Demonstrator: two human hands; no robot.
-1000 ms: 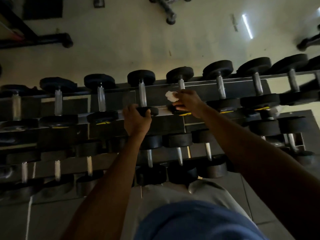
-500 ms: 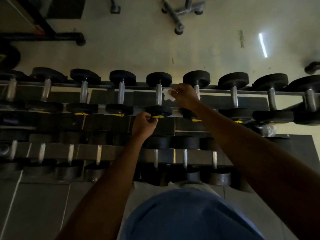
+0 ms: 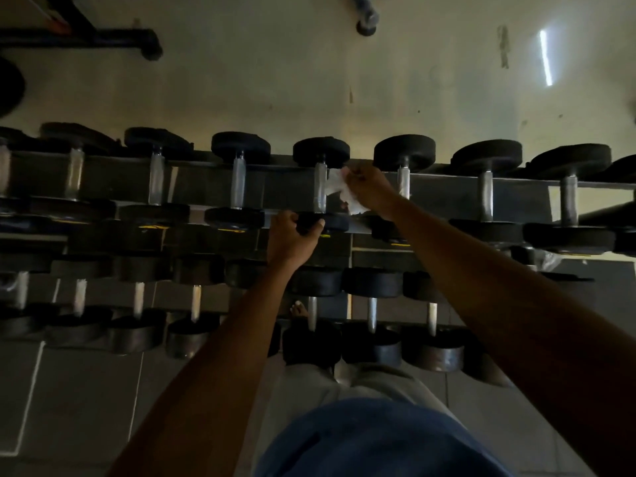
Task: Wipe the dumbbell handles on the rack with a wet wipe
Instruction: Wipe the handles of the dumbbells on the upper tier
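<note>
Since half a second ago, right hand (image 3: 370, 192) has shifted the wet wipe (image 3: 339, 192) from between two handles to just beside the chrome handle (image 3: 320, 187) of one top-row dumbbell on the rack (image 3: 447, 187), fingers pinching the wipe. Left hand (image 3: 290, 241) grips that dumbbell's near head (image 3: 332, 222), fingers curled round it.
</note>
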